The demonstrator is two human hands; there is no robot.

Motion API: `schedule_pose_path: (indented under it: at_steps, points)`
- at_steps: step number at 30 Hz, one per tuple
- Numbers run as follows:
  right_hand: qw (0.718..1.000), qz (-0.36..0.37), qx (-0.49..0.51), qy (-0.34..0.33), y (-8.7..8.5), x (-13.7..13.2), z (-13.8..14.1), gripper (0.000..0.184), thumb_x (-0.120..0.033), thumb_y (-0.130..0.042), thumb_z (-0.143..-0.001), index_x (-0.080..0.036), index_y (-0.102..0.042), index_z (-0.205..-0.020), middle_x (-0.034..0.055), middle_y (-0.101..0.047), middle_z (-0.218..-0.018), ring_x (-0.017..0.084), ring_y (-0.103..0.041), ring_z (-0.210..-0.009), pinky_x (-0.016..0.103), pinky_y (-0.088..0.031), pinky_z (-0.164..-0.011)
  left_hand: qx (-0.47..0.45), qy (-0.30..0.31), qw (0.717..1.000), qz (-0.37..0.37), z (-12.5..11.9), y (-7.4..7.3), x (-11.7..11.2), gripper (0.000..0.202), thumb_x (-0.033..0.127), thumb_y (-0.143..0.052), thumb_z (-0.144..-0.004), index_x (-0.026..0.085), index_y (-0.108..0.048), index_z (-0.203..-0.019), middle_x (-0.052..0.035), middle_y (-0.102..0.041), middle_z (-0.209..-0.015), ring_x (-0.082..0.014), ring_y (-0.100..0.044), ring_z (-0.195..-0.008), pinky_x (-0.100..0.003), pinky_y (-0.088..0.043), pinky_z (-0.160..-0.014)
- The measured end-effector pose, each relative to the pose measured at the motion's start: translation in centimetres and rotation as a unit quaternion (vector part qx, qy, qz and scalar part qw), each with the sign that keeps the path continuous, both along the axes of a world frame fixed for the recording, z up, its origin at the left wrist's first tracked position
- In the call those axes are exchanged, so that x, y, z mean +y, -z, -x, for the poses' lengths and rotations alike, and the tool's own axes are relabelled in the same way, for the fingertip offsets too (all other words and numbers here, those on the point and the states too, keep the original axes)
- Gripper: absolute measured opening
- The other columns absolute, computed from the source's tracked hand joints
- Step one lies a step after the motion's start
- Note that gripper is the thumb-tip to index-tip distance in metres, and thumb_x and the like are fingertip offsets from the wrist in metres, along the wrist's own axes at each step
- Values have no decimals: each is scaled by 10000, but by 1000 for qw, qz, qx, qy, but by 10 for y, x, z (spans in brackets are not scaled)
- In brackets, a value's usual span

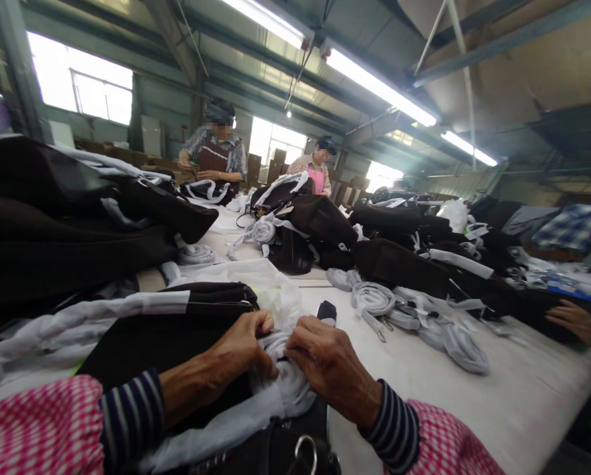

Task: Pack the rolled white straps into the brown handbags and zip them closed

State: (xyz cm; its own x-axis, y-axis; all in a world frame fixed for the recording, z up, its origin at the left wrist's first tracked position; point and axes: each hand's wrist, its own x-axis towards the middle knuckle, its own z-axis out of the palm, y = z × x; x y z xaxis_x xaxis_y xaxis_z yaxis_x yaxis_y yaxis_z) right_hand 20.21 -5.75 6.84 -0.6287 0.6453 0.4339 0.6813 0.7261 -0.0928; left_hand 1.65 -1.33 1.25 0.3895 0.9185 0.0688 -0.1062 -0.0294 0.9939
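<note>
A coiled bag strap point(293, 394) in white wrapping sits between my hands, over the edge of a dark handbag point(132, 346). My left hand point(239, 353) pinches the coil from the left, thumb and fingers closed. From the other side, the bent fingers of my right hand point(332, 366) press into the wrapping; the fingertips are partly hidden. Just behind the right hand a small black piece point(326, 311) with a light edge sticks out. White wrapping covers the bag's handle point(127, 309). Below the coil, a metal ring point(306, 452) shows on dark material.
Several wrapped strap coils point(373, 298) lie on the white table point(404, 402), one with a metal clasp point(381, 335). Dark bags are piled at left point(68, 218) and across the middle point(320, 218). A co-worker's hand point(580, 323) touches dark material at right. Two people stand behind the table.
</note>
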Motion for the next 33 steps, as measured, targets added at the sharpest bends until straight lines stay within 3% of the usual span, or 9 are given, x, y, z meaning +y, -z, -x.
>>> schedule_pose_path:
  at_steps: [5, 8, 11, 16, 18, 21, 24, 27, 33]
  points:
    - [999, 11, -35, -3, -6, 0, 0, 149, -133, -671, -908, -198, -596, -797, 6, -598, -825, 180, -542, -844, 300, -435, -740, 1, 16, 1000, -3, 1, 2, 0, 556, 51, -765, -430, 225, -312, -702, 111, -396, -620, -82, -313, -596, -219, -268, -469]
    - [1000, 29, -9, -9, -16, 3, 2, 158, -101, -744, -840, -198, -623, -810, 34, -632, -1020, 210, -545, -1004, 364, -455, -889, 0, 21, 1000, 0, 1, 0, 1, 553, 60, -769, -415, 225, -321, -695, 111, -417, -613, -85, -338, -590, -219, -286, -464]
    - [992, 120, 36, -25, -24, 11, 2, 199, -72, -768, -791, -194, -613, -810, 31, -633, -1112, 206, -566, -1062, 385, -455, -953, -7, 15, 1000, -5, 1, -3, 0, 551, 48, -765, -405, 223, -331, -697, 115, -441, -608, -82, -357, -578, -213, -290, -457]
    - [912, 387, 139, -10, -22, 32, -4, 399, -233, -825, -720, -202, -599, -1047, -29, -648, -873, 142, -578, -744, 262, -482, -671, 0, 16, 999, -45, 0, -6, -5, 493, 26, -741, -446, 213, -369, -711, 109, -497, -638, -86, -412, -603, -203, -315, -470]
    - [882, 436, 177, -14, -16, 38, -6, 369, -278, -837, -693, -185, -639, -991, -27, -650, -858, 137, -573, -735, 249, -470, -668, 5, 13, 998, -54, 1, -6, -6, 478, 19, -737, -444, 206, -386, -709, 110, -509, -641, -82, -418, -606, -196, -315, -474]
    - [857, 461, 227, -2, -7, 38, -7, 290, -281, -840, -673, -162, -675, -880, -32, -631, -805, 127, -551, -723, 238, -443, -685, 3, 24, 999, -35, 2, -7, -5, 474, 22, -734, -438, 205, -400, -719, 121, -509, -612, -76, -411, -570, -191, -306, -455]
    - [829, 487, 273, 30, -1, 32, -5, 335, -295, -849, -653, -151, -698, -914, -26, -633, -806, 126, -534, -716, 233, -430, -678, 10, 32, 999, -32, 2, -7, -5, 487, 31, -741, -435, 210, -398, -730, 128, -508, -605, -78, -411, -560, -192, -312, -444]
    - [823, 481, 299, 53, 3, 27, -3, 323, -287, -849, -627, -138, -701, -873, -24, -615, -771, 124, -511, -701, 226, -410, -648, 33, 30, 998, -48, 1, -7, -5, 484, 37, -747, -447, 211, -396, -731, 127, -503, -616, -78, -408, -562, -197, -314, -445]
    - [785, 518, 338, 41, 5, 24, 1, 333, -265, -819, -599, -110, -718, -876, -1, -630, -779, 122, -516, -675, 239, -428, -653, 94, -37, 990, -103, -1, -7, -10, 507, 36, -763, -460, 214, -353, -702, 115, -450, -632, -85, -389, -604, -208, -266, -472]
